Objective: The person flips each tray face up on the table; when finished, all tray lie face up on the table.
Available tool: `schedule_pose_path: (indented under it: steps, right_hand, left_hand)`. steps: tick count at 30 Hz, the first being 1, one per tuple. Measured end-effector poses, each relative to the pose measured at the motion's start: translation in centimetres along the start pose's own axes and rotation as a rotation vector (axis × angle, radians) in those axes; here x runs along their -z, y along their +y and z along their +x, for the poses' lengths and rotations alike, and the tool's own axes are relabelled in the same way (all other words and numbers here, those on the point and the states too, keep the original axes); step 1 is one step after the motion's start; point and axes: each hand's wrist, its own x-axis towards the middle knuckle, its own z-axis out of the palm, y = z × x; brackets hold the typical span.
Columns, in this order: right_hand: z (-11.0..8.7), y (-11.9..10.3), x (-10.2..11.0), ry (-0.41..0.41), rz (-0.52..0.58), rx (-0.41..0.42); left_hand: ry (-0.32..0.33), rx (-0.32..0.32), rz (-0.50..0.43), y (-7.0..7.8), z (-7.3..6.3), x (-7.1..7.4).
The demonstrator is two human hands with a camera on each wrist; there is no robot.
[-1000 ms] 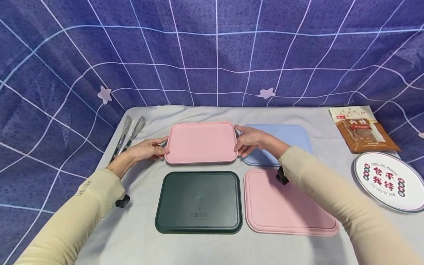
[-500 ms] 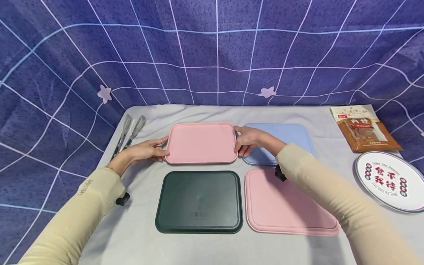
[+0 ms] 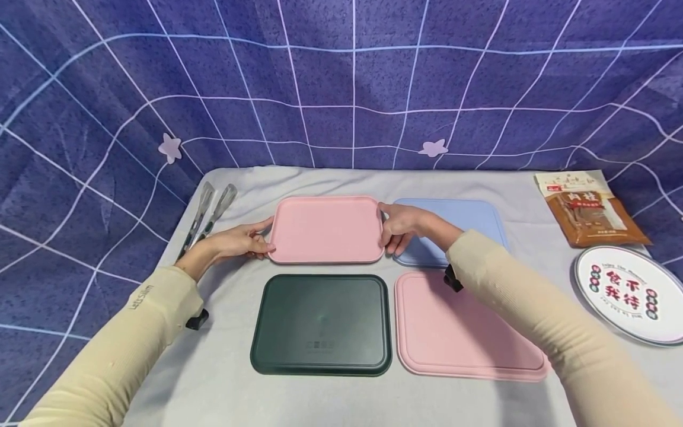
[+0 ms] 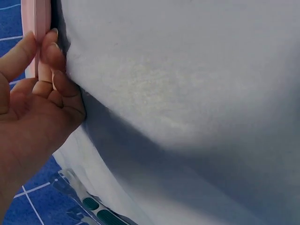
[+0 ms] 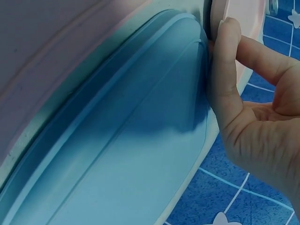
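Note:
Between the two hands is a pink rectangular tray (image 3: 328, 228) with a raised rim, at the middle back of the table. The left hand (image 3: 237, 242) pinches its left edge, thumb on the rim and fingers below, as the left wrist view shows on the tray's edge (image 4: 41, 18). At the opposite short side, the right hand (image 3: 402, 225) grips the right edge beside a light blue board (image 3: 459, 222). Most of the right hand's fingertips are hidden in the head view; the right wrist view shows them against the pink rim (image 5: 218, 16).
A dark green board (image 3: 320, 323) and a larger pink board (image 3: 469, 332) lie in front. Two metal tongs-like utensils (image 3: 219, 207) rest at the left edge. A brown food packet (image 3: 592, 207) and a round white plate (image 3: 629, 290) with red characters are at right.

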Motion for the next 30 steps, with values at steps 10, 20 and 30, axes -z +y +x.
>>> schedule_pose_path:
  steps: [10,20,30]
  right_hand:
    - [-0.09,0.18,0.12,-0.006,0.026,-0.010]
    - [-0.10,0.42,0.27,-0.038,0.057,-0.013]
    - [-0.04,0.43,0.24,-0.044,0.055,-0.034]
  left_hand:
    - [0.058,0.005,-0.006,0.29,0.25,-0.37]
    - [0.080,0.005,-0.025,0.01,0.32,-0.42]
    - [-0.037,-0.022,-0.068,0.08,0.04,-0.04]
